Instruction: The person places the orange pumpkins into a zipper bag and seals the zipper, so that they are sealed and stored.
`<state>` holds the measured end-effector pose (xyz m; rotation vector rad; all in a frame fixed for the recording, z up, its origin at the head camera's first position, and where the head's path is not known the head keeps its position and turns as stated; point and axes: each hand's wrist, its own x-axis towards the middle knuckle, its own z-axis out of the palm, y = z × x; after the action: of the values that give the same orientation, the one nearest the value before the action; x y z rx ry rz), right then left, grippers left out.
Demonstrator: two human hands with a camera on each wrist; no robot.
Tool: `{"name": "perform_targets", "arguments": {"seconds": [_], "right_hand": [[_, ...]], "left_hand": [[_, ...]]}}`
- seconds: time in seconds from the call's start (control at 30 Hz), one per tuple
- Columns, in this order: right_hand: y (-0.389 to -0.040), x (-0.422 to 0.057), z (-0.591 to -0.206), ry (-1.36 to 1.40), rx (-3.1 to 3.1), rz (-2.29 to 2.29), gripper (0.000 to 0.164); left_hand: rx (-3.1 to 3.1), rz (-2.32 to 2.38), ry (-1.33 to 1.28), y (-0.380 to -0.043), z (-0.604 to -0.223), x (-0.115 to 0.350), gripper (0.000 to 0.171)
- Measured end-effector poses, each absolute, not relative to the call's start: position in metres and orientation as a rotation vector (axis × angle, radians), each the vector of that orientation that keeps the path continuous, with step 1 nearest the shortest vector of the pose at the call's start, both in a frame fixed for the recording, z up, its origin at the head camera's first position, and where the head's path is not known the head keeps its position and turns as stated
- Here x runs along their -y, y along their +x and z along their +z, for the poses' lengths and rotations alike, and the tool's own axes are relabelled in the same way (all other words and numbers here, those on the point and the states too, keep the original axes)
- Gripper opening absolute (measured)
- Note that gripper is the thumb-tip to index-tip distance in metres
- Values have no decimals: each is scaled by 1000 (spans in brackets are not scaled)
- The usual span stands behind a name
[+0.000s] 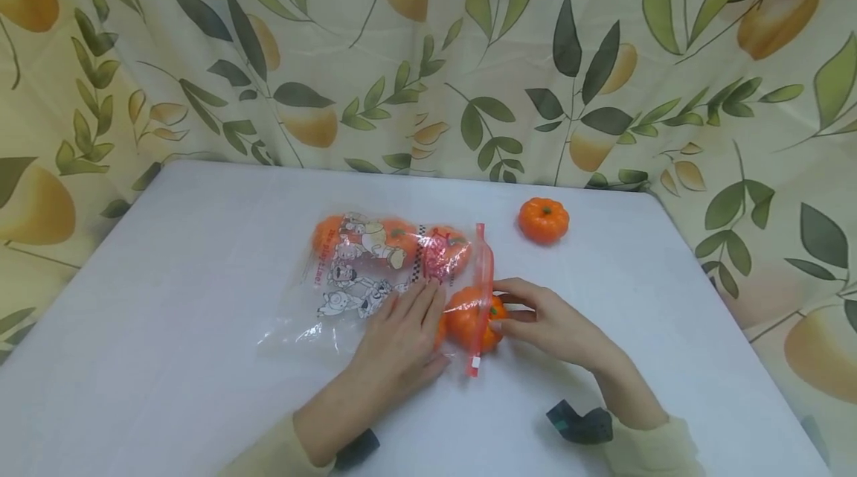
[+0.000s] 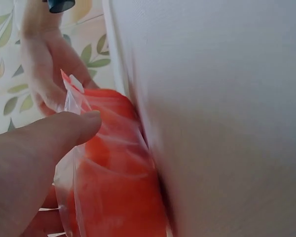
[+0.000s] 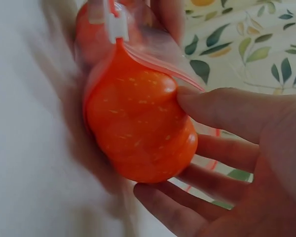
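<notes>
evidently the fiddly part is the mouth of the clear bag (image 1: 301, 335), which lies across the middle of the head frame with its red zip strip (image 1: 483, 287) toward the right. the orange pumpkin (image 3: 143, 126) sits in that mouth, part inside, part poking out past the strip. the right hand (image 1: 552, 321), just right of it, has thumb and fingers curved about its outer end, a light grasp by the look of it. the left hand (image 1: 402, 335), at lower centre, lies over the bag with fingers stretched out, not clenched. at upper centre of the right wrist frame, the white slider (image 3: 118, 27) marks where the two lips meet, close against the fruit.

to do this well, i'd push from the outer end rather than squeeze, and let the left palm pin the film so it doesn't slide along. a slight turn should help if the lip catches on that bulge. another pumpkin (image 1: 440, 332), beside the left fingers, probably blocks the way, so nudge it deeper first. three more pumpkins (image 1: 400, 239) fill the bag's upper part; a loose pumpkin (image 1: 544, 221) sits apart, upper right.
</notes>
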<state>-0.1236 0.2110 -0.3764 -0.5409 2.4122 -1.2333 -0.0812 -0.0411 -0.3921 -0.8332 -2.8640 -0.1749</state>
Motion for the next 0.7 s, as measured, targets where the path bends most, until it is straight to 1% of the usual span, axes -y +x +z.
{"name": "perform_targets", "arguments": {"seconds": [0.23, 0.33, 0.57, 0.7], "right_hand": [[-124, -205, -382, -429, -2370, -1275, 58], [-125, -208, -384, -366, -2306, -1317, 57], [-128, -216, -389, -344, -2202, -1380, 54], [-129, -217, -391, -374, -2187, -1395, 53]], "left_hand": [[2889, -184, -797, -79, -393, 36, 93], [2917, -238, -815, -78, -392, 37, 97], [3043, -436, -864, -80, -384, 41, 95], [3026, -364, -864, -82, -384, 38, 90]]}}
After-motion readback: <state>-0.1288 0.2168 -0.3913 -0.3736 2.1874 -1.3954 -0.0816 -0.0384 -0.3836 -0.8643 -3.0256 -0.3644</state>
